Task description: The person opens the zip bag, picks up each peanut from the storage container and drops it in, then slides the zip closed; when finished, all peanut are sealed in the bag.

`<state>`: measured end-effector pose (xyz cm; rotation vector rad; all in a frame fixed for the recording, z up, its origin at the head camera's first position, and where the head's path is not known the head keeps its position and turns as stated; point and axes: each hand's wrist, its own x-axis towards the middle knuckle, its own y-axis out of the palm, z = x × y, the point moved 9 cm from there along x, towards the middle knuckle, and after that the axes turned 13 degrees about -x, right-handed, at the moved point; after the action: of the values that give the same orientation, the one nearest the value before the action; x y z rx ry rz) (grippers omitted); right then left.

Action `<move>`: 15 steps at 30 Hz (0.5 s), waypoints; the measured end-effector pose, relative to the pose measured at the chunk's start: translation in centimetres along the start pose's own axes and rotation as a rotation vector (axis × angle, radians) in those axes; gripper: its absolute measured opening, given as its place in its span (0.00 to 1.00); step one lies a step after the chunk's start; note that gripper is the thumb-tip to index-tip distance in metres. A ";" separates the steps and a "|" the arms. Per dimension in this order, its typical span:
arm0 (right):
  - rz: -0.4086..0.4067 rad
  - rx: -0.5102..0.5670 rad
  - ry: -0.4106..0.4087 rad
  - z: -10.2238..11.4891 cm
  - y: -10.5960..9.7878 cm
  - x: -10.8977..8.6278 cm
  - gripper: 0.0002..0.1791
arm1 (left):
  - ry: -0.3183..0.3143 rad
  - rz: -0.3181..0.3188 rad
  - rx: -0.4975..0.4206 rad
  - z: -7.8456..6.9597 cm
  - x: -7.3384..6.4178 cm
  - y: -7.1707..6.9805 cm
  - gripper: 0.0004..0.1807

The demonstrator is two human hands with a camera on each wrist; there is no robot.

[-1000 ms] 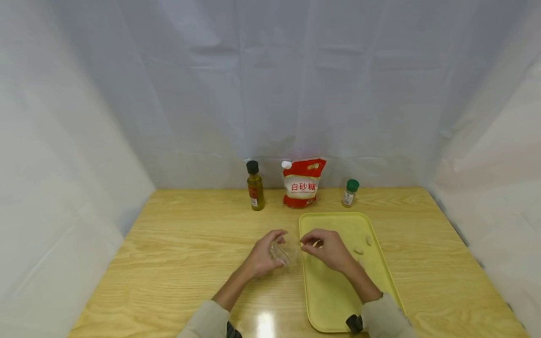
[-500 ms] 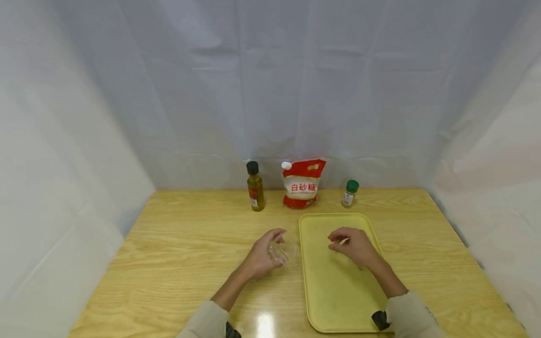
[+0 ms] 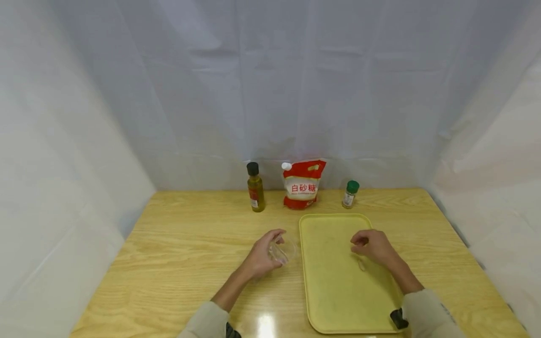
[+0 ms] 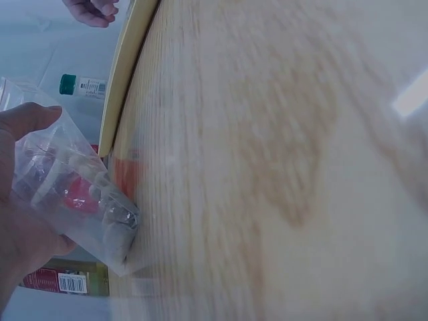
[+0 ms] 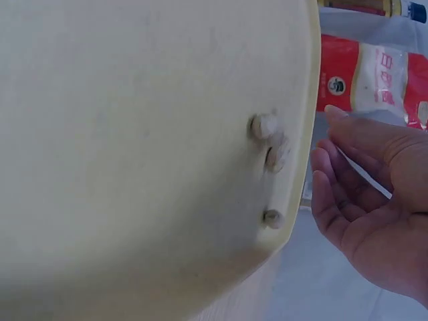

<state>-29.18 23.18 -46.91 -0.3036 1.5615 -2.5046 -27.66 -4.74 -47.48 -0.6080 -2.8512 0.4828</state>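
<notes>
My left hand [image 3: 263,256] holds a clear plastic bag [image 4: 80,200] by its sides, the thumb and fingers spread around its mouth. Through the film, beige peanuts show in the bag's lower part, as seen in the left wrist view. Over the right side of the yellow tray [image 3: 334,295] hovers my right hand [image 3: 374,246], its fingers loosely bent and nothing between them. Beneath it lie a few unshelled peanuts; the head view shows one peanut [image 3: 361,265] below the fingertips, the others hidden by the hand. The right wrist view shows three, including a peanut [image 5: 273,219] near the rim.
Along the back of the wooden table [image 3: 190,234] stand an oil bottle [image 3: 255,192] with a black cap, a red and white sugar pouch [image 3: 301,188] and a small green-capped jar [image 3: 349,196]. White sheeting [image 3: 270,84] closes off the back and both sides.
My right hand has moved rightward from beside the bag's mouth to above the peanuts on the tray. The left hand and the bag have stayed nearly in place.
</notes>
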 end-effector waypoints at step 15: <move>0.065 -0.042 0.003 -1.0 1.0 -0.7 0.02 | -0.014 -0.001 -0.007 0.2 -0.1 0.1 0.43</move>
<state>-28.78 23.82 -48.27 -0.2508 1.6005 -2.4271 -27.63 -4.78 -47.69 -0.6074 -2.8673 0.4782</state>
